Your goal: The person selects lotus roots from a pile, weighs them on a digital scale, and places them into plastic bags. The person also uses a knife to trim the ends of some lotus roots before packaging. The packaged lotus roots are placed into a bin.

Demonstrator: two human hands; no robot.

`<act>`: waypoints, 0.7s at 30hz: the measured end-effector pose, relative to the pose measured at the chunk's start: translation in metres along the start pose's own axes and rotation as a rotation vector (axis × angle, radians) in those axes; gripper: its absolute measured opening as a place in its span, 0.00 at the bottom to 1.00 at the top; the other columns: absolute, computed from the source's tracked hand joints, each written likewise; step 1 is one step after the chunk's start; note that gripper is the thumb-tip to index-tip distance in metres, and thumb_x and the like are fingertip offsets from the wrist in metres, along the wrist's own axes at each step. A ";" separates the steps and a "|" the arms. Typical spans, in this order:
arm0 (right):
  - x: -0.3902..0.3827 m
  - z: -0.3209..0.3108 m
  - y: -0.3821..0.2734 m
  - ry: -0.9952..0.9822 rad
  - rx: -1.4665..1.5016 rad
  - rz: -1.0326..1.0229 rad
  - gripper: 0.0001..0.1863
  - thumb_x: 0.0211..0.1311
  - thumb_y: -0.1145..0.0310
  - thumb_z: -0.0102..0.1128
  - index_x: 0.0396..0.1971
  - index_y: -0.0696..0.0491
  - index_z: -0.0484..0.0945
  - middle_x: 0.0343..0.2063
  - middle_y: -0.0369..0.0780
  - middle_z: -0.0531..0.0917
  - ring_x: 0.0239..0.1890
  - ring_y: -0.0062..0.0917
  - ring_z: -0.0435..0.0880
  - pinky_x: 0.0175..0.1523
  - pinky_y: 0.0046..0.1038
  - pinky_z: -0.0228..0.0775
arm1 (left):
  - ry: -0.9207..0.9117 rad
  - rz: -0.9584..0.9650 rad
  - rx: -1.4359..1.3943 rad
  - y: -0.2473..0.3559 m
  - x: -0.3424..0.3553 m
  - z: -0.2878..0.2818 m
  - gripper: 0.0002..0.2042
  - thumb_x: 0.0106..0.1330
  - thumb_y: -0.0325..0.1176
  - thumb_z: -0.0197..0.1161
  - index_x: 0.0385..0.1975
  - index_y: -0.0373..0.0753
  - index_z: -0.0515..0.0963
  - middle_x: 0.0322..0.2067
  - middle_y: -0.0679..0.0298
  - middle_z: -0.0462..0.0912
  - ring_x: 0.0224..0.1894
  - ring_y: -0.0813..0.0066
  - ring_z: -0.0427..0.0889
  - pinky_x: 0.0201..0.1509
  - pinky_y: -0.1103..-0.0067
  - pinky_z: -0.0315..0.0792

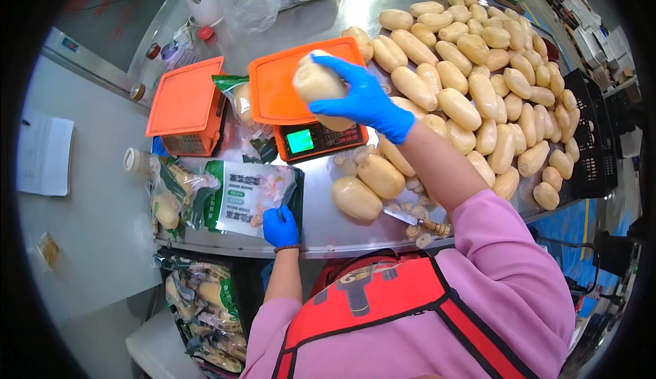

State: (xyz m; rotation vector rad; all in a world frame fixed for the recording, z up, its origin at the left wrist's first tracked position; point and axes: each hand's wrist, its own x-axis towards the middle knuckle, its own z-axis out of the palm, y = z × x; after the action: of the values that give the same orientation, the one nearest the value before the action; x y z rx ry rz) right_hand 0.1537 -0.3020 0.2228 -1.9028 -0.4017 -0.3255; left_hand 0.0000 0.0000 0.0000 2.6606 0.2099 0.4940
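My right hand [362, 97], in a blue glove, grips a thick peeled lotus root [318, 82] above the orange pan of a digital scale [270, 82]. Part of another pale piece shows under my fingers. The scale's display glows green. My left hand [281, 227], gloved as well, has its fingers closed at the lower edge of a green and white printed plastic bag [236, 205] lying flat on the metal table. Two lotus roots [369, 188] rest between the scale and a knife [420, 222] with a wooden handle.
A large heap of lotus roots [471, 72] covers the table's right side, beside a black crate [591, 133]. Left of the scale stand an orange basket [186, 102] and filled bags [171, 194]. Below the table edge is a crate of packed bags [208, 311]. Cut slices lie near the knife.
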 end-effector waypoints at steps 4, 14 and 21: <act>0.025 0.055 0.005 -0.139 -0.539 0.021 0.42 0.41 0.39 0.66 0.56 0.48 0.73 0.45 0.50 0.79 0.47 0.41 0.79 0.49 0.38 0.70 | -0.035 0.037 -0.052 0.014 -0.017 0.013 0.14 0.63 0.39 0.58 0.20 0.36 0.71 0.26 0.53 0.74 0.30 0.52 0.74 0.33 0.65 0.68; 0.067 0.083 0.098 0.240 -0.870 -0.186 0.34 0.48 0.44 0.61 0.54 0.46 0.73 0.42 0.43 0.79 0.49 0.37 0.75 0.53 0.41 0.64 | -0.055 -0.024 -0.059 0.008 -0.001 -0.007 0.14 0.61 0.40 0.59 0.19 0.37 0.71 0.25 0.54 0.73 0.28 0.52 0.74 0.30 0.63 0.68; 0.039 0.018 0.106 0.061 -0.402 0.229 0.46 0.46 0.42 0.66 0.63 0.50 0.64 0.54 0.50 0.74 0.57 0.42 0.73 0.60 0.34 0.65 | -0.020 0.029 -0.034 0.004 0.002 -0.010 0.15 0.61 0.41 0.58 0.18 0.39 0.72 0.24 0.55 0.74 0.27 0.53 0.75 0.28 0.63 0.68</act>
State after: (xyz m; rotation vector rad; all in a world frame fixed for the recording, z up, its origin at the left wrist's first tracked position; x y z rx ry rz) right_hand 0.2347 -0.3151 0.1435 -2.2996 -0.0759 -0.3278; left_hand -0.0012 0.0004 0.0113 2.6371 0.1563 0.4760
